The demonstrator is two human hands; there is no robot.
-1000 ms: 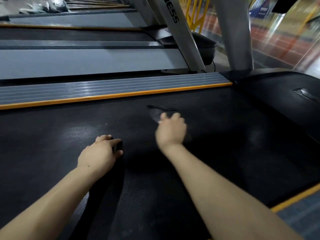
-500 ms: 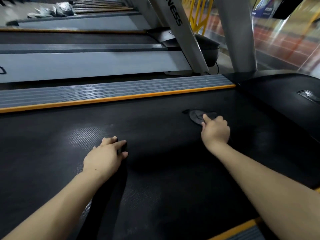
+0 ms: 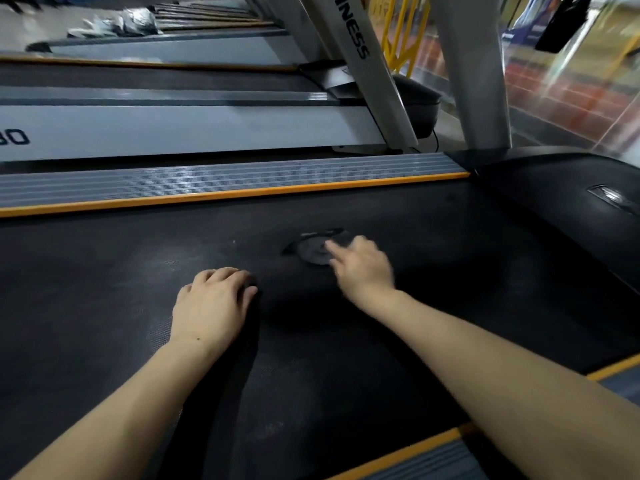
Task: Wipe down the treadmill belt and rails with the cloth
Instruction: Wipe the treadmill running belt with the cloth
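Right hand (image 3: 363, 268) presses a soft, limp, light cloth (image 3: 313, 249) flat on the belt (image 3: 450, 271); fingers mostly curled, grip unclear.

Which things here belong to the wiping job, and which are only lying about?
Job:
dark cloth under right hand
belt, where left hand rests
ribbed rail

Lying about:
neighbouring treadmill
silvery bundle
yellow frame

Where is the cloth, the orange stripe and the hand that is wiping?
cloth (image 3: 313, 251), head view, middle of the dark rag on the belt.
orange stripe (image 3: 242, 194), head view, along the far rail's edge.
right hand (image 3: 363, 270), head view, back of hand.
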